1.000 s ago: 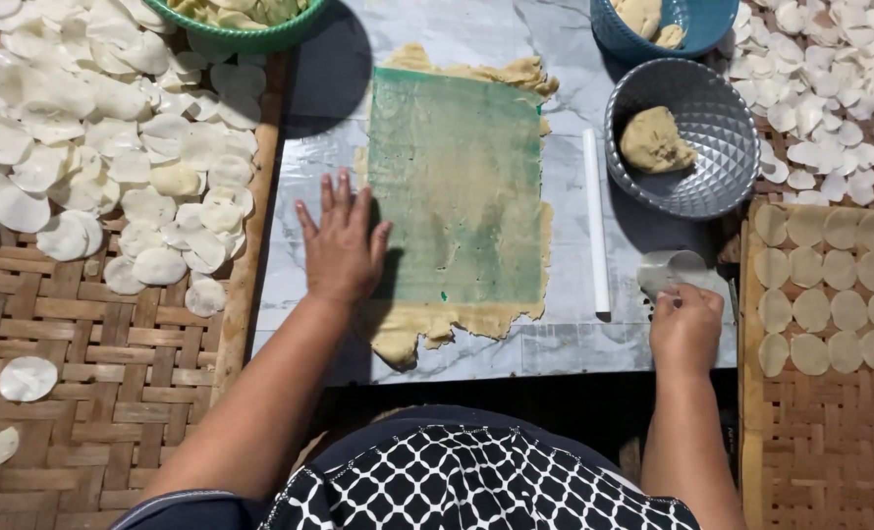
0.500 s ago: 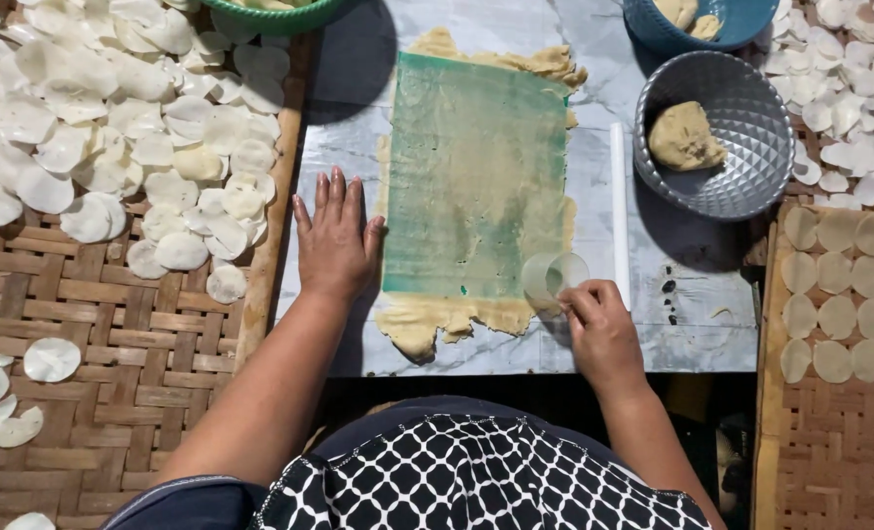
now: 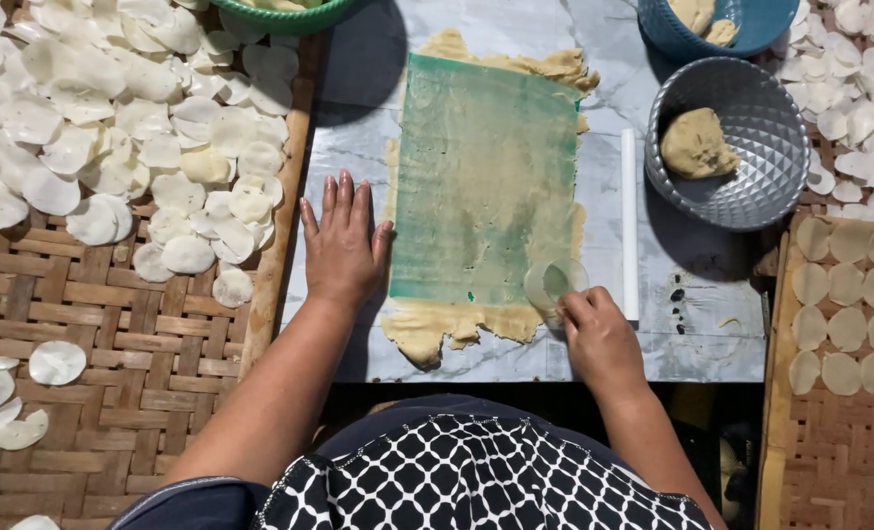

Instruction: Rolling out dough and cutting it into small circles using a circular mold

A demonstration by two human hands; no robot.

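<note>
A thin sheet of pale dough (image 3: 427, 329) lies on the marble-patterned board (image 3: 702, 334), mostly covered by a green translucent plastic sheet (image 3: 481, 186). My left hand (image 3: 342, 245) rests flat on the board, fingers spread, touching the plastic's left edge. My right hand (image 3: 599, 339) holds a clear round cup-shaped cutter (image 3: 553, 285) tilted at the plastic's lower right corner.
A white rolling stick (image 3: 629, 226) lies right of the plastic. A grey bowl (image 3: 751, 201) holds a dough ball (image 3: 694, 144); a blue bowl (image 3: 751, 25) and a green bowl (image 3: 280, 18) stand at the back. Woven trays left (image 3: 113, 344) and right (image 3: 830, 451) carry several cut dough rounds.
My right hand carried the clear cutter from the board's right side leftwards onto the lower right corner of the plastic sheet. My left hand stayed flat in place.
</note>
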